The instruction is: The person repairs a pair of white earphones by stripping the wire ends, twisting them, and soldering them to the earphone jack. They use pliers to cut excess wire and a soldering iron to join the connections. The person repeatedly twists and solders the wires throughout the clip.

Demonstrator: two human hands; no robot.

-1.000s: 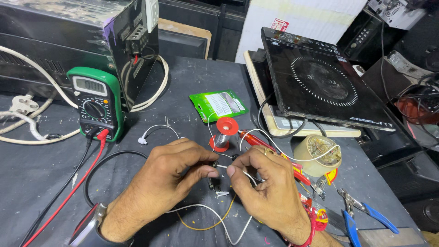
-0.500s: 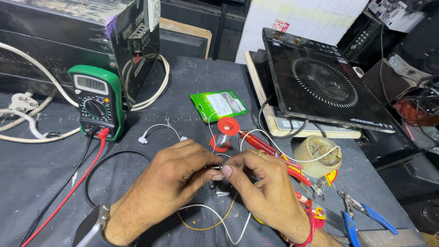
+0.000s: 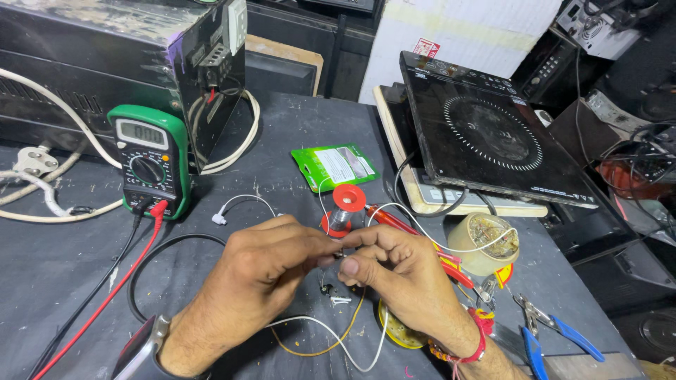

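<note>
Pinching one tiny part (too small to identify), left hand and right hand fingers closed together.

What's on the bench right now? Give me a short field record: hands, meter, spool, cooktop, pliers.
left hand: pinches a small part, too small to identify
right hand: pinches the same part
multimeter: green, upright, red and black leads plugged in
solder spool: red, just beyond the hands
induction cooktop: black, far right
pliers: blue handles, near right
</note>
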